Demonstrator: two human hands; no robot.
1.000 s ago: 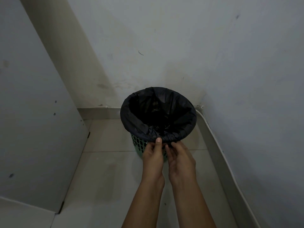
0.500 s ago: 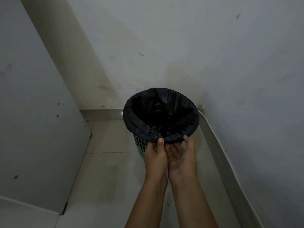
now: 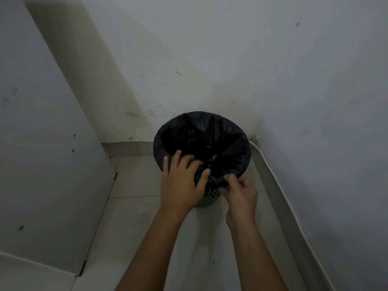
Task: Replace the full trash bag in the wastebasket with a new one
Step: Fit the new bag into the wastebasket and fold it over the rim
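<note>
A black trash bag point(image 3: 233, 150) lines a small green perforated wastebasket point(image 3: 210, 196) standing on the floor in the room's corner. Its edge is folded over the rim all round. My left hand point(image 3: 180, 183) lies on the bag's near rim with fingers spread and the thumb pressed into the plastic. My right hand point(image 3: 239, 190) pinches a gathered fold of the bag at the near rim, just right of the left hand. The bag's inside is too dark to make out its contents.
Pale walls meet behind the basket. A white cable point(image 3: 279, 185) runs along the right wall's base. A grey cabinet panel point(image 3: 48, 164) stands at the left. The floor is pale tile point(image 3: 142, 227).
Both hands rose from under the near rim onto the bag. The left hand spread over the rim; the right hand closed on a fold of plastic. The view moved closer.
</note>
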